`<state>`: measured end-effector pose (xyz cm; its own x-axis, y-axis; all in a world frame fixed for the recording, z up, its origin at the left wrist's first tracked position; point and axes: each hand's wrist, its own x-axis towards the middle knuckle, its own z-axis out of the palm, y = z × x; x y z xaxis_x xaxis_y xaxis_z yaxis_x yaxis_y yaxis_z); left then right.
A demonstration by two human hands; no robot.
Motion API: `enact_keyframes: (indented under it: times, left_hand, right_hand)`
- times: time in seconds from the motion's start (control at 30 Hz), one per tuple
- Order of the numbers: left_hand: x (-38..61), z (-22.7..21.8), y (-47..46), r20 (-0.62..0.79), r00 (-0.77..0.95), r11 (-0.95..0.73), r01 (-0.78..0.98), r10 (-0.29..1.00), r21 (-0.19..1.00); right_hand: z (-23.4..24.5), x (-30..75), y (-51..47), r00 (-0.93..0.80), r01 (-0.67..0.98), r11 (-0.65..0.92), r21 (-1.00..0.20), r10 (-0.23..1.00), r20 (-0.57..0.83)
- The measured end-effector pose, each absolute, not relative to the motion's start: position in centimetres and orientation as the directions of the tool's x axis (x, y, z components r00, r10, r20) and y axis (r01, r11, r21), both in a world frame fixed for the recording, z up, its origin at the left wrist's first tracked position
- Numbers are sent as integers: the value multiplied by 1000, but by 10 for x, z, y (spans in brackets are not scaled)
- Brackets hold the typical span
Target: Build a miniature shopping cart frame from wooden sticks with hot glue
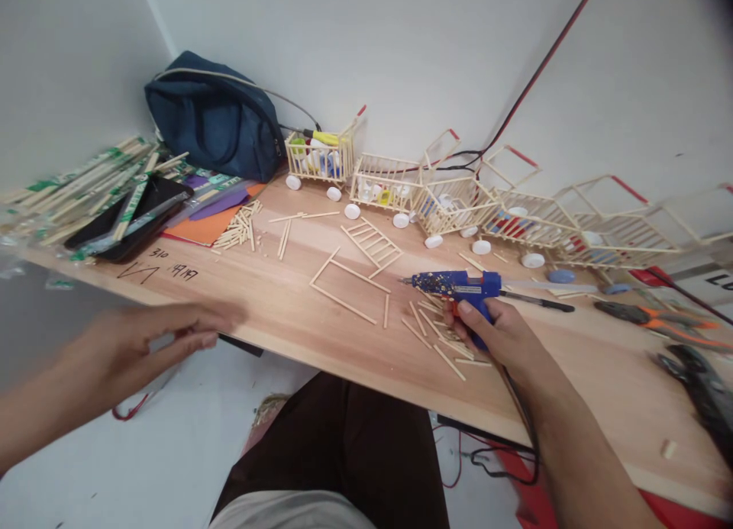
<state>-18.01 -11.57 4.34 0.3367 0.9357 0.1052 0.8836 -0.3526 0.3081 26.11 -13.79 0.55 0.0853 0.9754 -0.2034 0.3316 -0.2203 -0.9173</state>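
glue gun (458, 285): nozzle left, lying level | right fingers (470, 310) grip it | left fingers (198, 338) spread

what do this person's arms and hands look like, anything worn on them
Both hands are bare: no gloves, rings or watch show on the left hand or the right hand. The forearms are uncovered as far as the frame shows, no sleeves in view. The left hand is blurred, so fine detail there cannot be told.

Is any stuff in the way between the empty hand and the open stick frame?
Nothing visible. The left hand hovers at the front edge of the table; only bare wood lies between it and the open stick frame. The glue gun, in the right hand, is beyond the frame.
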Motion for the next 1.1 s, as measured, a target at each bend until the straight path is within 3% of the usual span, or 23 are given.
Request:
enact_keyframes:
  times: [0.17,0.27,0.37,0.47,0.63,0.8,1.1]
  left_hand:
    - [-133,71,-66,390,549,-668,675,739,315]
    - [-82,70,-40,351,650,-739,597,674,313]
    - [-31,57,-20,259,733,-778,585,628,230]
    - [4,45,-8,147,765,-779,615,627,122]
    - [26,40,-4,38,748,-748,662,663,43]
    - [37,44,-1,41,729,-730,684,683,-6]
    - [61,42,13,82,632,-636,770,771,55]
  right_hand:
    - [8,257,-138,112,319,-236,-918,971,-211]
    - [9,257,-139,111,343,-232,-910,972,-206]
    - [10,258,-139,108,355,-222,-908,975,-196]
    - [11,258,-139,91,354,-212,-911,977,-192]
    - [8,261,-138,68,357,-192,-914,981,-179]
    - [5,264,-137,60,352,-196,-915,981,-187]
    - [5,263,-137,54,337,-207,-919,978,-200]
